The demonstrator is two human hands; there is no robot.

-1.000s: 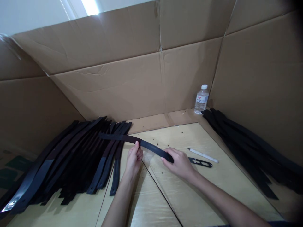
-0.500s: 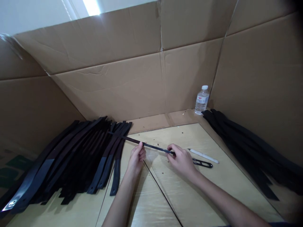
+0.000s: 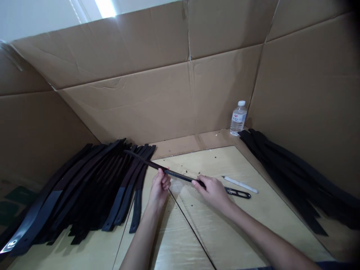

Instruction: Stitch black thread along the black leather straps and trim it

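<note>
Above the board, a long, slightly curved black strip [image 3: 180, 175] slants from upper left to lower right between my hands. My left hand [image 3: 161, 185] is closed around its middle, thumb on top. The right end is in my right hand [image 3: 209, 189], with the thumb along the top and the fingers behind. From below my left hand a thin dark cord [image 3: 189, 224] runs down to the bottom edge; whether it joins the strip is hidden. Just right of my right hand lie a black slotted tool [image 3: 239, 193] and a white pen-like stick [image 3: 242, 184].
Many similar black strips [image 3: 92, 195] lie piled at the left, some with holes at their ends. More dark strips [image 3: 284, 168] lie along the right side. A water bottle [image 3: 238, 119] stands at the back, near the cardboard walls [image 3: 126, 108]. Small dark crumbs dot the wooden board [image 3: 213, 232].
The strip has been turned so more of its broad face and curve shows. My right hand has shifted its grip, with the thumb now along the top. The view has moved slightly.
</note>
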